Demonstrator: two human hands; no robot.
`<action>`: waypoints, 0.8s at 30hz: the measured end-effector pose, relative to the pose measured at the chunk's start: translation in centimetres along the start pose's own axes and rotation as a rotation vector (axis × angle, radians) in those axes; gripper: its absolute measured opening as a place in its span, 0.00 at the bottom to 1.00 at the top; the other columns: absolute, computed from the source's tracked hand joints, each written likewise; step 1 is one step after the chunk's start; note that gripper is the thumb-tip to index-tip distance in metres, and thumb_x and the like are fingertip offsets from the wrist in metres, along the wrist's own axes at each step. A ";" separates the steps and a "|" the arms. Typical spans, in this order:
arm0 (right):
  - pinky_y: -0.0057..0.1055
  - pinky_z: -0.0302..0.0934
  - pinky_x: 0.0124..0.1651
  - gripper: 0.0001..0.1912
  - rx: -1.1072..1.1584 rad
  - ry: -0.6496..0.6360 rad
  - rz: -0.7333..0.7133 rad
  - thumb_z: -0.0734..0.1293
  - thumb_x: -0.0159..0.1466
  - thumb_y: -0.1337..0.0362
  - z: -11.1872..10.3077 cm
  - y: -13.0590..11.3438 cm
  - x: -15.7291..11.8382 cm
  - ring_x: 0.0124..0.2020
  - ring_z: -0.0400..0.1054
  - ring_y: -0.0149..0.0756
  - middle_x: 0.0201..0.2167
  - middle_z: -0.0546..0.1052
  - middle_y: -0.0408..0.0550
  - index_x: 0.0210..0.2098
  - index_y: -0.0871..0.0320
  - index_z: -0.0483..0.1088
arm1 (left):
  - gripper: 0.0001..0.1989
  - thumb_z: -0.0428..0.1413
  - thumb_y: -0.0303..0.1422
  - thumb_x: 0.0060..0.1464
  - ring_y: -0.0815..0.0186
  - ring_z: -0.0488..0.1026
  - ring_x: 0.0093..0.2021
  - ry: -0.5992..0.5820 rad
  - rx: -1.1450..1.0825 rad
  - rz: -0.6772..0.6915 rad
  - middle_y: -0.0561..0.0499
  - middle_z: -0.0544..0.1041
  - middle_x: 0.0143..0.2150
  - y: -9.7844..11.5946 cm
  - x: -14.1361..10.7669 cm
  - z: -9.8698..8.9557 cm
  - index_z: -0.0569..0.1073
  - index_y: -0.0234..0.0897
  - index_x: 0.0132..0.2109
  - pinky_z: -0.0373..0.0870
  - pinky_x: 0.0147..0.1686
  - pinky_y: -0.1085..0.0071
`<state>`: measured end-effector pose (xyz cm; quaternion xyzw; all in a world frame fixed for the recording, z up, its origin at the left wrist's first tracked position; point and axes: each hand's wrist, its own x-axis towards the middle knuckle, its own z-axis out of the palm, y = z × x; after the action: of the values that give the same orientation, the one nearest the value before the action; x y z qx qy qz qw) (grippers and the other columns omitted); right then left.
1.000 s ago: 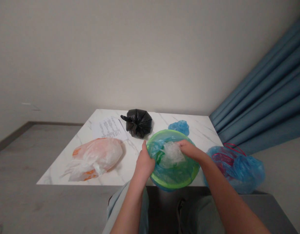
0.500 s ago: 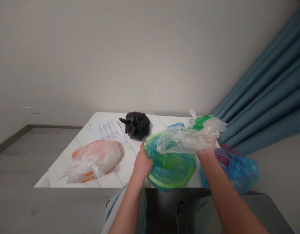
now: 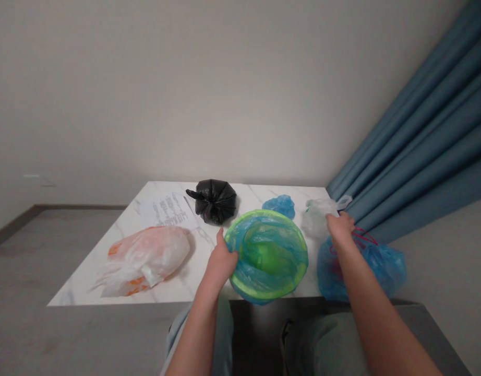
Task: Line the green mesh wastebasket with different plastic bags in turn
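My left hand (image 3: pixel 221 262) grips the left rim of a round bright green bin (image 3: pixel 237 282), thumb side up. A thin blue plastic bag (image 3: pixel 246 235) lines the bin and folds over its rim. The bin is tilted toward me at the table's front edge. My right hand (image 3: pixel 340 228) is at the table's right end, closed on the near right side of a crumpled clear plastic bag (image 3: pixel 316 216) with a faint green print. Its fingertips are partly hidden. Just below that hand sits a blue plastic bag (image 3: pixel 385 269) with red drawstrings.
On the white marbled table (image 3: pixel 209 261) are a tied black bag (image 3: pixel 216 201), a small crumpled blue bag (image 3: pixel 280 205), a white bag with orange print (image 3: pixel 154 256) and a printed paper sheet (image 3: pixel 168 211). A blue curtain (image 3: pixel 416 136) hangs at the right, beside the wall.
My right hand has carried the clear bag from above the bin to the table's back right. The bin's opening is uncovered, and the small blue bag behind shows more. My left hand keeps the rim.
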<state>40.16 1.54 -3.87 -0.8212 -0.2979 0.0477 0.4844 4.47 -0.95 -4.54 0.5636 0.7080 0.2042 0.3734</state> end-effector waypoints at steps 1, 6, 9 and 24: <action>0.58 0.50 0.60 0.18 -0.082 0.019 0.005 0.67 0.47 0.63 0.1 -0.1 -0.5 0.57 0.57 0.61 0.47 0.69 0.64 0.39 0.59 0.66 | 0.45 0.57 0.30 0.49 0.48 0.75 0.52 -0.001 -0.042 -0.007 0.33 0.74 0.54 0.0 0.1 -0.2 0.46 0.34 0.71 0.67 0.51 0.56; 0.46 0.57 0.58 0.19 -0.030 -0.034 -0.441 0.60 0.58 0.65 -0.4 -4.4 -5.7 0.54 0.63 0.48 0.49 0.71 0.59 0.48 0.61 0.66 | 0.42 0.58 0.42 0.53 0.53 0.75 0.51 -0.047 -0.302 -0.072 0.32 0.72 0.56 0.2 0.2 -1.5 0.51 0.34 0.69 0.69 0.50 0.59; 0.34 0.62 0.48 0.14 0.123 -0.447 -0.669 0.54 0.64 0.67 -0.4 -7.3 -10.2 0.38 0.70 0.37 0.33 0.76 0.48 0.38 0.57 0.71 | 0.38 0.56 0.43 0.54 0.55 0.77 0.46 -0.047 -0.405 -0.146 0.34 0.75 0.53 0.3 0.1 -2.1 0.55 0.34 0.68 0.71 0.45 0.61; 0.41 0.63 0.54 0.29 -0.725 -1.286 -0.927 0.69 0.52 0.74 10.7 -3.0 -17.3 0.53 0.69 0.50 0.56 0.73 0.58 0.54 0.58 0.71 | 0.23 0.61 0.50 0.47 0.65 0.75 0.35 -0.361 -0.872 -0.225 0.49 0.80 0.36 -3.0 2.1 -0.8 0.78 0.35 0.43 0.68 0.37 0.71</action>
<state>20.75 1.51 -10.63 -0.5345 -0.8146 0.2026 -0.0984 1.76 0.32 -6.82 0.3008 0.5367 0.3392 0.7116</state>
